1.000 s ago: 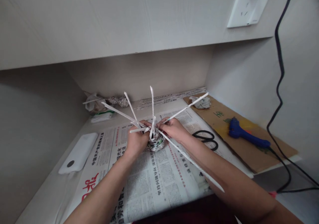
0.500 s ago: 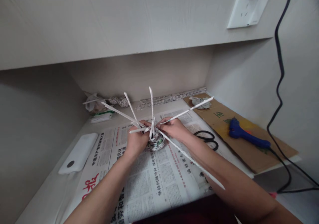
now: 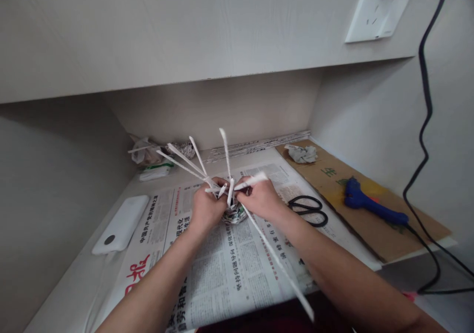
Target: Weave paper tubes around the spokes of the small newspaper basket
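Observation:
A small woven basket of rolled newspaper sits between my hands, low over the newspaper sheet. Several white rolled-paper strips fan up and out from its rim. My left hand is closed on the basket's left side, its thumb at the rim among the strip bases. My right hand pinches a paper strip at the right of the rim; that strip's end is blurred. One long paper strip slants from the rim toward me, beneath my right hand. The fingers behind the basket are partly hidden.
Newspaper covers the desk. Black-handled scissors lie right of my hand, and a blue glue gun rests on cardboard. A white power bank is at left; more paper rolls lie at the back.
The strip in my right hand has swung from reaching far right to a short, foreshortened look. The long lower strip now points more steeply toward me. The view has shifted slightly.

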The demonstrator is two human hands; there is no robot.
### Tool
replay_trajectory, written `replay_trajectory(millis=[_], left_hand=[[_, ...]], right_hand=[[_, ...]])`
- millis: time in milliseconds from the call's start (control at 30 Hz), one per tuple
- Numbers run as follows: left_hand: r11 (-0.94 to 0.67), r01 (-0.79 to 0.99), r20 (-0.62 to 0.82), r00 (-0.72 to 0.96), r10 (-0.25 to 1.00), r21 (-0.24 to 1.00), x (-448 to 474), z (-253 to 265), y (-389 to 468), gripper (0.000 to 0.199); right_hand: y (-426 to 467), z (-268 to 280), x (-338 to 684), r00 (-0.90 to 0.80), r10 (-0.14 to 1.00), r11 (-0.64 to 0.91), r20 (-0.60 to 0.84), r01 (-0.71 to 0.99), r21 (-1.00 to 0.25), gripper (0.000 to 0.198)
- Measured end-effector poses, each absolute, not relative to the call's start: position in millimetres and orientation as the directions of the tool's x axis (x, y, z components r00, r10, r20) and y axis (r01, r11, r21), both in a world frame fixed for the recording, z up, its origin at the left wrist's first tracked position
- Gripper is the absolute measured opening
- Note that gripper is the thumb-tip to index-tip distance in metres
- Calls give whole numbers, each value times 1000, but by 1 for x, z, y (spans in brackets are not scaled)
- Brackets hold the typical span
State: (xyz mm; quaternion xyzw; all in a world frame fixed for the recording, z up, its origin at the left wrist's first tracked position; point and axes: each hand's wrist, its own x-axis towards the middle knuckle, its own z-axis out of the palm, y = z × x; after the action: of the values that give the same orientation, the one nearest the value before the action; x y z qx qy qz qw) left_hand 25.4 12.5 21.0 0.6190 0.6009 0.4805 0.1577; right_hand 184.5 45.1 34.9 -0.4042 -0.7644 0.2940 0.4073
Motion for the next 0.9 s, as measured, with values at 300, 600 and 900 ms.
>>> replay_trajectory(millis=[300,600,900], left_hand=[[-222,457,327,-164,931,861,27,28,10,18],[-163,513,270,-143,952,843,30,45,3,19],[-159,212,94,289,953,964,7,54,1,55]], right_hand=[[39,46,189,-467,805,542,367,324,-776,18],[34,51,189,-507,743,666,437,491,-562,14],[57,29,190,-367,887,392,279,284,-875,15]])
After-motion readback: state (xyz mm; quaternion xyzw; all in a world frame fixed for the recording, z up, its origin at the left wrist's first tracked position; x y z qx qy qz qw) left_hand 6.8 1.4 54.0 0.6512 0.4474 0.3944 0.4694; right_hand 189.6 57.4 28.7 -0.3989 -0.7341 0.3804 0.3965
